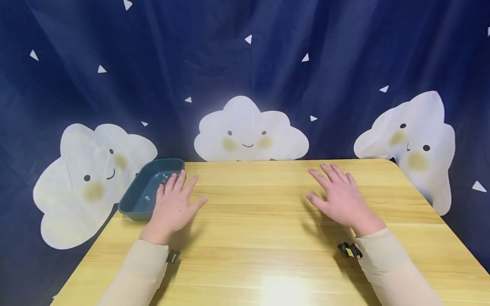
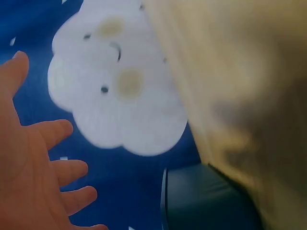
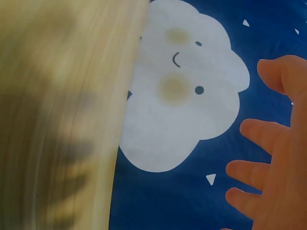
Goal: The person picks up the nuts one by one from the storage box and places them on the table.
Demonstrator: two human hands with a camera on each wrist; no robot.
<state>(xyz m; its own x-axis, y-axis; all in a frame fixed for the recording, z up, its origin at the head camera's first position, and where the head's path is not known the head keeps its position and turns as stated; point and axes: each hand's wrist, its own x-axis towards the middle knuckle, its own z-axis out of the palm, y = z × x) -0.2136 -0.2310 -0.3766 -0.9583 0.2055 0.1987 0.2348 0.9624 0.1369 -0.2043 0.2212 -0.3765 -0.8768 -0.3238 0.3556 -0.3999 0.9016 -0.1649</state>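
My left hand (image 1: 174, 208) is held palm down with its fingers spread, overlapping the right side of a dark teal plastic tub (image 1: 132, 208) in the head view. Inside the tub lie several small, clear, shiny pieces (image 1: 147, 198), partly covered by the fingers. On the other side, my right hand (image 1: 342, 202) hovers over the wooden table (image 1: 252, 238), fingers apart, its shadow falling beside it. Neither hand holds anything. The left wrist view shows the spread left fingers (image 2: 72, 172) and the tub's side (image 2: 206, 201); the right wrist view has the right fingers (image 3: 249, 175) apart.
The tub stands at the table's back left corner, close to the edge. Behind the table hangs a dark blue curtain (image 1: 214, 55) with white triangles and smiling clouds (image 1: 249, 123). Small black devices (image 1: 349, 250) sit at both wrists by the sleeve cuffs.
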